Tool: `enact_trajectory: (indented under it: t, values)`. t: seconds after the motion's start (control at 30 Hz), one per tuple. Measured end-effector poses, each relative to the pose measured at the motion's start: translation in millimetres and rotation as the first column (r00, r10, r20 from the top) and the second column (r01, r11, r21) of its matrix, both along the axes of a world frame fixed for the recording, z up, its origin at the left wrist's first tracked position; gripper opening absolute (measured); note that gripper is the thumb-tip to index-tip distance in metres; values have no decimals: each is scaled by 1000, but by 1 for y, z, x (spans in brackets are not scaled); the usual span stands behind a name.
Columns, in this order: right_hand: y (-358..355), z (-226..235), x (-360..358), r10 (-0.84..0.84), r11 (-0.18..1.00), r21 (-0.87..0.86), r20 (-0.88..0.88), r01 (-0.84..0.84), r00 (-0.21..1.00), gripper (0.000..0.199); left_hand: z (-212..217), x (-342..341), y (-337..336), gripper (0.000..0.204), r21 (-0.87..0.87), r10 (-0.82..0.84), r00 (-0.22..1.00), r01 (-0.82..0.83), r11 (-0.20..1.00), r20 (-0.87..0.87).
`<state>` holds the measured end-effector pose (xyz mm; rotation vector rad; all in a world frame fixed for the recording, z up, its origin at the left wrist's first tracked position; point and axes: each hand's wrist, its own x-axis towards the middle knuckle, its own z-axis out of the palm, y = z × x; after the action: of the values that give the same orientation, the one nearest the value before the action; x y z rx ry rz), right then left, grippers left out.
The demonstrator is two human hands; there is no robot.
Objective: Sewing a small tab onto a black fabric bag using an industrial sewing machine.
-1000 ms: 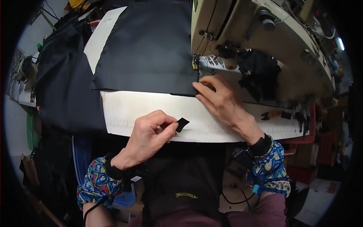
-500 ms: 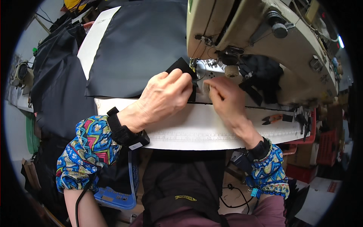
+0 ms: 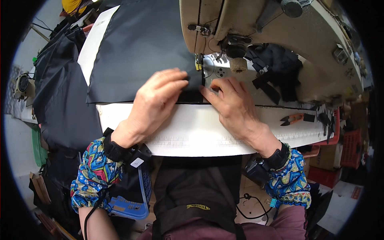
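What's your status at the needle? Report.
Left hand flat on black fabric. Right hand pressing its edge beside the presser foot. Nothing blocking.

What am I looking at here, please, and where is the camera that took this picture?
The camera sits on the person's head and looks down, so the forearms enter from below. The beige machine is a sewing machine on a white table. The left hand presses flat on a sheet of black fabric, fingertips on a small black piece by the needle. The right hand rests beside it, steadying the same edge. Small orange snips lie to the right. Neither hand grips anything.
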<state>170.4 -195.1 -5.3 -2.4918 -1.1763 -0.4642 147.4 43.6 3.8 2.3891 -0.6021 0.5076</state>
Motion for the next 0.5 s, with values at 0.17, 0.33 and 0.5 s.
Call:
enact_trajectory:
  t: [0.17, 0.33, 0.5]
  values:
    - [-3, 5, 2, 3, 1000, -7, -30, -3, 1000, 44, 6, 3, -2, 30, 232, -252, 967, 238, 943, 30]
    - [-37, 8, -10, -73, 975, 210, -20, 76, 997, 43, 2, 11, 6, 31, 339, -247, 965, 202, 919, 93]
    - [-149, -1, -13, -759, 646, 492, 330, 584, 561, 37, -4, 36, 3, 28, 320, -242, 961, 189, 928, 135]
